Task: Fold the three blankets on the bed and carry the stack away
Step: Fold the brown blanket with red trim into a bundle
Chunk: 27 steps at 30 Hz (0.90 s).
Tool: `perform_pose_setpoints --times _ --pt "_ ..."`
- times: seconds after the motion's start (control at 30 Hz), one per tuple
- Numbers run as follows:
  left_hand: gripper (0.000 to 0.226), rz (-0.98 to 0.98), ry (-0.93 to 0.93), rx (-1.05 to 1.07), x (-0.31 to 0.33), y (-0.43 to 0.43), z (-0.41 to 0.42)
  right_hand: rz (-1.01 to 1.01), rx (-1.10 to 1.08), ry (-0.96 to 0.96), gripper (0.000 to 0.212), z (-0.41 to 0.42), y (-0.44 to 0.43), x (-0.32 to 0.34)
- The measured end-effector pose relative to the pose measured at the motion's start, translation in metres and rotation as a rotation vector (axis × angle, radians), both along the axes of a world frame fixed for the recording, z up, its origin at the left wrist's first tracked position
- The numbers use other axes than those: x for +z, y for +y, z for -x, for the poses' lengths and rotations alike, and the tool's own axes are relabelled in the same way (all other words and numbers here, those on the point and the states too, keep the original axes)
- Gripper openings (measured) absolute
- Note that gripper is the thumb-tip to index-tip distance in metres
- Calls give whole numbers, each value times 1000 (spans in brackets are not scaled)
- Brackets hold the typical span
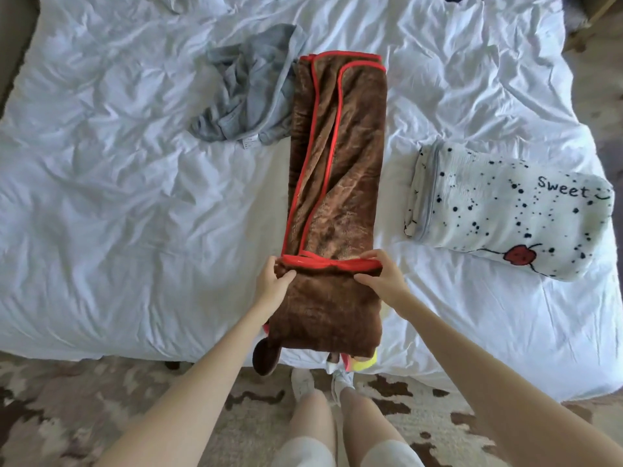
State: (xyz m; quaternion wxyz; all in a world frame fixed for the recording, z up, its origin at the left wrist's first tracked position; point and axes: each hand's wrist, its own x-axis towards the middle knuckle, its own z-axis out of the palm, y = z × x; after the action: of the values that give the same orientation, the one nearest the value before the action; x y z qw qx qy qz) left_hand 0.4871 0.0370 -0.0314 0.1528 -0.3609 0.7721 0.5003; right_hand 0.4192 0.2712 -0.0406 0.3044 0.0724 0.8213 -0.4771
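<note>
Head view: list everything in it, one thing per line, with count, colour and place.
brown blanket: one, brown with red trim, long folded strip at bed centre, near end over the bed edge
spotted blanket: one, white with dark dots, folded, right side of bed
grey blanket: one, grey, crumpled, left of the brown blanket's far end
bed: one, wrinkled white cover, fills most of the view
rug: one, beige with brown patches, floor below the bed
shoes: two, white, on the rug
left hand: one, grips the brown blanket's red-trimmed edge, left end
right hand: one, grips the same edge, right end
</note>
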Motion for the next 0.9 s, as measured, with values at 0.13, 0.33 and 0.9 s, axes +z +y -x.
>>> perform_pose_setpoints --times 0.13,0.33,0.9 --pt "31 -88 -235 -156 -7 -8 9 -214 310 -129 60 15 4 -5" --pt "44 -277 -437 -403 15 -39 75 -75 378 -237 60 61 -13 2" --pt "33 -167 80 -102 -50 -29 352 -190 -21 313 23 311 -89 -48"
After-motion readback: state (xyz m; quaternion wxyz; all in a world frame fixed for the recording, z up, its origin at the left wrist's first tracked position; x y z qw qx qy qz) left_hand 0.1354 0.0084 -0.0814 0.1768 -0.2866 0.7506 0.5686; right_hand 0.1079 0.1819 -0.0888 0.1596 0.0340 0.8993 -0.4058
